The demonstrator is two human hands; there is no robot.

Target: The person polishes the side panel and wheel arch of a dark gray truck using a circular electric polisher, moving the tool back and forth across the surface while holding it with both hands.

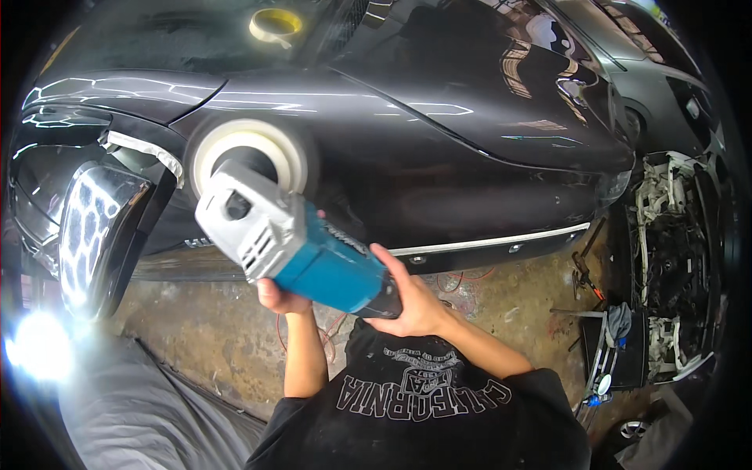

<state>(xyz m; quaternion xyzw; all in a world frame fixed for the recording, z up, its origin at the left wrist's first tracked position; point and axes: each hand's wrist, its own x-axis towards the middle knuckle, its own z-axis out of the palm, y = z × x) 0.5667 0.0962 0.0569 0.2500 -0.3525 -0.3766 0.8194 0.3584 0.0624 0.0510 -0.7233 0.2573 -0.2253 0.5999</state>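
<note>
Both my hands hold a teal and silver car polisher (pixel 333 266). My left hand (pixel 282 299) is closed round its underside near the silver head, its fingers partly hidden by the body. My right hand (pixel 411 301) wraps the dark rear end. The round cream polishing pad (pixel 249 142) rests against, or very close to, the dark glossy car panel (pixel 345 125); its edge is blurred. Left of the pad is the side mirror (pixel 102 227), with masking tape (pixel 145 150) on the trim beside it.
A roll of yellow tape (pixel 276 26) lies on the car at the top. A bright lamp (pixel 39 346) shines at lower left, by a grey cover (pixel 157 399). Red cord (pixel 333 333) runs over the floor. Stripped car parts (pixel 674 235) and a stand (pixel 603 356) are at right.
</note>
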